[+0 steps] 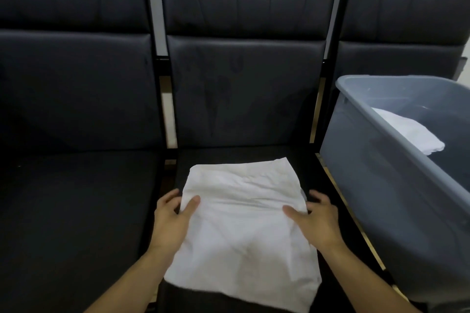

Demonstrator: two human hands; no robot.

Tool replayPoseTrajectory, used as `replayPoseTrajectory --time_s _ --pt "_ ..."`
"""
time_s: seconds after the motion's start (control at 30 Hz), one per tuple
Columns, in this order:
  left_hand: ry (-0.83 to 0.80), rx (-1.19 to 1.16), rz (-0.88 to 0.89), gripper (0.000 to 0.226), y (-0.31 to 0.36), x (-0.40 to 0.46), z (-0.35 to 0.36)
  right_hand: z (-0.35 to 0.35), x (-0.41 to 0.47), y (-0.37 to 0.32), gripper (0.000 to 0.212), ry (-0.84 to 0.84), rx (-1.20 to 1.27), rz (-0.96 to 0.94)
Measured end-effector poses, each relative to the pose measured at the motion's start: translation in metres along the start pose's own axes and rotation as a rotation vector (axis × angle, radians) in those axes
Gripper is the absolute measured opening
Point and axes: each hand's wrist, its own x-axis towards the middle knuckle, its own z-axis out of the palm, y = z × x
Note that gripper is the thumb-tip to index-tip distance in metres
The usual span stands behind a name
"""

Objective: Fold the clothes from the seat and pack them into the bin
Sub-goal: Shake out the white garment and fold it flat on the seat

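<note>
Black seat (241,109), left hand (173,221) and right hand (315,223) grasping white garment (244,223) edges, fingertips hidden underneath

— How is the light?
— Dim and even, no hard shadows; the black seats (76,211) swallow detail.
— Sharpness?
— Soft throughout. The white cloth (244,223) looks slightly washed out, and straight lines bow toward the edges.
</note>
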Motion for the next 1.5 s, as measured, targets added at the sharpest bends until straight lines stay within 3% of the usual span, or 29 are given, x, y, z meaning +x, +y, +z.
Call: replayPoseTrajectory --time_s 0.07,0.13,0.23,0.37,0.57,0.67,0.77,0.9,1.0,1.1,1.2,1.27,1.37,1.43,1.5 --pt "0.010 -0.082 0.089 0.011 0.009 -0.010 -0.003 -0.009 -0.009 -0.007 0.027 0.069 0.187 -0.101" --pt "0.002 -0.205 0.142 0.019 0.018 -0.020 -0.003 -0.017 -0.019 -0.016 0.018 0.074 0.390 -0.171" --pt "0.034 -0.200 0.250 0.014 0.031 -0.029 -0.004 -0.025 -0.033 -0.030 0.025 0.040 0.506 -0.193" --pt "-0.031 -0.078 0.331 0.018 0.036 -0.033 -0.008 -0.026 -0.038 -0.037 0.021 -0.013 0.387 -0.187" --pt "-0.083 0.287 0.310 0.040 0.023 -0.030 -0.011 -0.025 -0.033 -0.035 0.079 -0.205 0.138 -0.117" --pt "-0.069 0.280 0.295 0.038 0.031 -0.034 -0.010 -0.034 -0.035 -0.045 0.069 -0.233 0.219 -0.143" --pt "-0.081 0.202 0.138 0.023 0.040 -0.029 -0.012 -0.038 -0.030 -0.050 0.059 -0.270 0.297 -0.115" --pt "-0.084 0.217 -0.063 0.027 0.015 -0.002 -0.013 -0.013 -0.008 -0.034 0.060 -0.313 0.200 -0.061" --pt "-0.047 0.278 -0.110 0.030 -0.004 0.010 -0.005 0.010 0.008 -0.012 0.071 -0.312 0.043 -0.040" --pt "-0.021 0.439 -0.074 0.039 -0.013 0.008 0.004 0.017 0.018 0.004 0.071 -0.243 -0.107 -0.051" --pt "0.140 0.862 0.240 0.040 -0.012 -0.007 0.012 0.013 0.019 0.006 0.070 -0.058 -0.281 -0.159" --pt "0.025 0.842 0.426 0.026 0.000 -0.022 0.018 0.014 0.015 -0.002 0.055 -0.048 -0.347 -0.393" --pt "-0.447 0.883 0.360 0.010 0.009 -0.046 0.031 0.029 0.002 -0.005 0.031 -0.331 -0.410 -0.678" --pt "-0.622 0.989 0.271 0.016 0.006 -0.054 0.035 0.036 -0.007 -0.004 0.032 -0.472 -0.465 -0.708" --pt "-0.633 1.033 0.269 0.025 0.002 -0.055 0.035 0.034 -0.015 -0.009 0.038 -0.519 -0.551 -0.637"
